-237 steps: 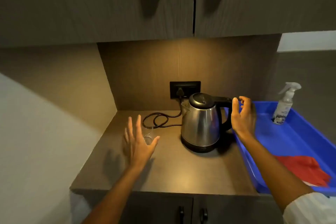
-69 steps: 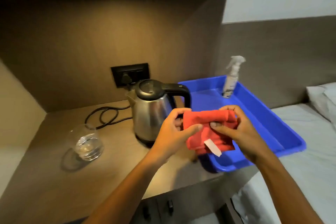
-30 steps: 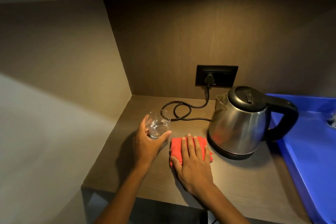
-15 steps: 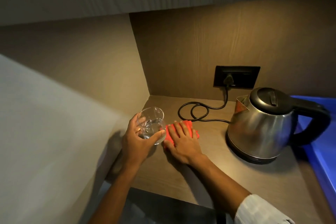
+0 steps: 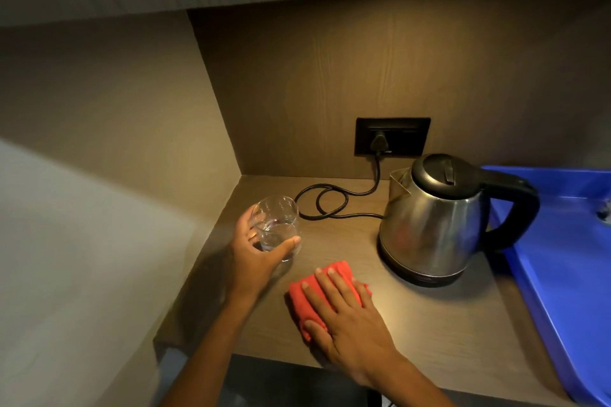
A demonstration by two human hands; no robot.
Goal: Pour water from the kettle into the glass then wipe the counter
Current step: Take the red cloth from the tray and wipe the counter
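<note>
My left hand (image 5: 256,261) grips a clear glass (image 5: 276,225) with a little water in it, held just above the brown counter (image 5: 429,324) at the left. My right hand (image 5: 347,317) lies flat, fingers spread, pressing a folded red cloth (image 5: 299,299) onto the counter near the front edge. The steel kettle (image 5: 433,228) with a black lid and handle stands on its base to the right, spout facing left, apart from both hands.
A black cord (image 5: 327,205) loops from the kettle base to a wall socket (image 5: 391,136) at the back. A blue tray (image 5: 568,258) sits right of the kettle. A side wall closes the counter's left, and cabinets hang overhead.
My right hand has slid the red cloth from beside the glass back toward the counter's front edge. My left hand still holds the glass lifted.
</note>
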